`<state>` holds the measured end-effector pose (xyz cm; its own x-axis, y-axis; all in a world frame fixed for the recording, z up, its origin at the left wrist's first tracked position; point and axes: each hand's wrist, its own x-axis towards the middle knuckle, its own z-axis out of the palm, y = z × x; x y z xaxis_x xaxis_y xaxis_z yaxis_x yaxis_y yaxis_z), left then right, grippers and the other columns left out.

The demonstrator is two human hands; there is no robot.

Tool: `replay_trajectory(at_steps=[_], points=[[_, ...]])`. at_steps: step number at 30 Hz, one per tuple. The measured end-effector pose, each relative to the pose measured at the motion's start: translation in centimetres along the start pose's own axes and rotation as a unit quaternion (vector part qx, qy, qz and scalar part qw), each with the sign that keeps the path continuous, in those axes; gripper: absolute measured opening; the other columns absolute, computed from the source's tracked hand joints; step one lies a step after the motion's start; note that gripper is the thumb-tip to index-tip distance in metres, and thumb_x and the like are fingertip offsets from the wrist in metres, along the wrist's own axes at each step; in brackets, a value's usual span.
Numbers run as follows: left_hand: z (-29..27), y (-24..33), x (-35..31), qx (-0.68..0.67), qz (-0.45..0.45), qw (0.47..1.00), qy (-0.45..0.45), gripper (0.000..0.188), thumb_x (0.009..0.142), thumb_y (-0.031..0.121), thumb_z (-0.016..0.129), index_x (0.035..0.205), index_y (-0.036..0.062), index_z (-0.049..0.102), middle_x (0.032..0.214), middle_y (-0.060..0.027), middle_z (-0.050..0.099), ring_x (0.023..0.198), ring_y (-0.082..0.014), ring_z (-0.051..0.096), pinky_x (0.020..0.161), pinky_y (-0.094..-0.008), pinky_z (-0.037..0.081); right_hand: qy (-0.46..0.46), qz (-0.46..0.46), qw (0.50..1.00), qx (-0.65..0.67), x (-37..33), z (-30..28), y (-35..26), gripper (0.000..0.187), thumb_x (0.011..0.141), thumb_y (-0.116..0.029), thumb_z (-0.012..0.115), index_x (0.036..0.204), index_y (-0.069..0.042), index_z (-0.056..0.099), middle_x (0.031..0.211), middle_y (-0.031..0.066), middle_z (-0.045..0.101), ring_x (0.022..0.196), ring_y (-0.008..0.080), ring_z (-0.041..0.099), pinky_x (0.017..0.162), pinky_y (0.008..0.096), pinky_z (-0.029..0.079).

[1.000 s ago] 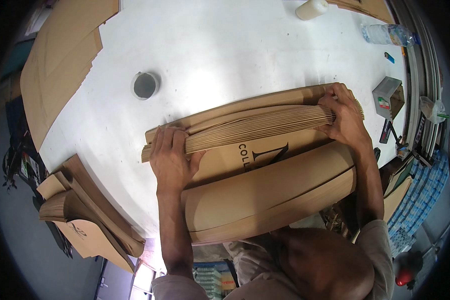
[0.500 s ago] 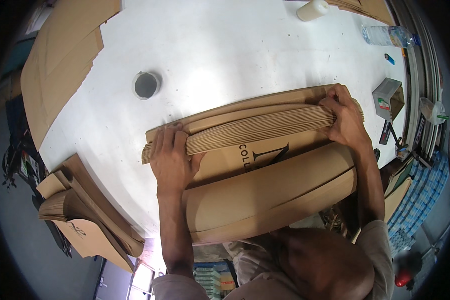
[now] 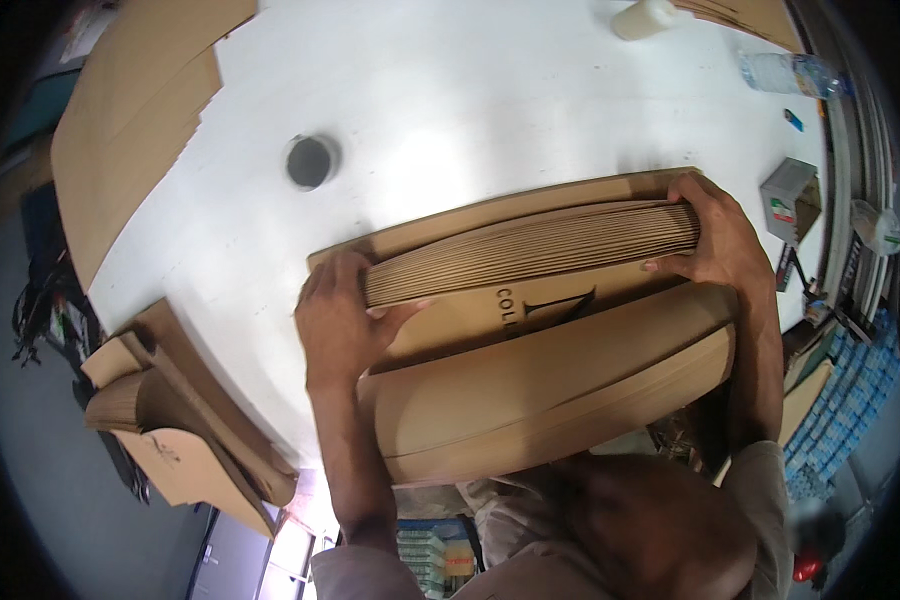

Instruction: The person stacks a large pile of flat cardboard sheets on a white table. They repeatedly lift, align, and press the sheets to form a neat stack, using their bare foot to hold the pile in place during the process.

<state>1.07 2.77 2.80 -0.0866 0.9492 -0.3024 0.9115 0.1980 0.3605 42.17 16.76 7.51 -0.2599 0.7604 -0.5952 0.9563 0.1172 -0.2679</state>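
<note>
A thick stack of brown kraft paper sheets [image 3: 530, 245], perhaps flat paper bags, lies at the near edge of the white table with its layered edges turned up toward me. Dark printing marks the face of the nearest sheet. My left hand [image 3: 342, 310] grips the stack's left end, thumb on the printed face and fingers over the far side. At the other end my right hand [image 3: 718, 235] clasps it the same way. Closer to me, the curved part of the brown paper [image 3: 550, 390] bulges over the table edge. A flat brown sheet [image 3: 410, 225] shows behind the layered edges.
On the white table [image 3: 450, 110] stand a grey round tube [image 3: 312, 162], a cream roll [image 3: 643, 18], a plastic bottle [image 3: 785, 73] and a small metal box [image 3: 792, 195]. More brown sheets [image 3: 145, 110] lie far left. A folded brown stack [image 3: 185, 410] hangs over the left edge.
Both hands remain on the stack's ends. The layered edges have spread taller and more evenly between them, and the view has shifted slightly, so the table things appear farther right.
</note>
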Motion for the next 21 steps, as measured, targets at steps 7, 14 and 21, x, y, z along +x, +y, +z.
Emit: replay_trajectory(at_steps=[7,14,21], points=[[1.1,-0.5,-1.0,0.056,0.024,0.997,0.037,0.066,0.069,0.059,0.093,0.106,0.0091,0.072,0.106,-0.0093,0.072,0.099,-0.0333,0.067,0.088,-0.0458,0.052,0.014,-0.034,0.999,0.034,0.4,0.2,2.5,0.088,0.049,-0.039,0.105,0.114,-0.009,0.054,0.111,0.0141,0.067,0.113,0.0381,0.066,0.097,0.0488,0.053],[2.8,-1.2,-2.1,0.057,0.044,0.990,0.124,0.064,0.076,0.067,0.086,0.100,0.0095,0.071,0.093,-0.0075,0.067,0.090,-0.0319,0.063,0.082,-0.0452,0.049,0.011,-0.062,0.998,-0.022,0.0,-0.7,2.1,0.083,0.056,-0.048,0.104,0.109,-0.007,0.055,0.114,0.0183,0.067,0.118,0.0443,0.064,0.101,0.0520,0.051],[2.7,-1.1,-2.0,0.060,0.043,0.989,0.124,0.064,0.078,0.068,0.085,0.100,0.0093,0.071,0.092,-0.0078,0.066,0.089,-0.0321,0.062,0.082,-0.0456,0.049,0.092,-0.049,0.994,0.023,-0.5,0.7,2.3,0.083,0.055,-0.047,0.104,0.110,-0.006,0.057,0.107,0.0188,0.068,0.106,0.0467,0.068,0.092,0.0533,0.055]])
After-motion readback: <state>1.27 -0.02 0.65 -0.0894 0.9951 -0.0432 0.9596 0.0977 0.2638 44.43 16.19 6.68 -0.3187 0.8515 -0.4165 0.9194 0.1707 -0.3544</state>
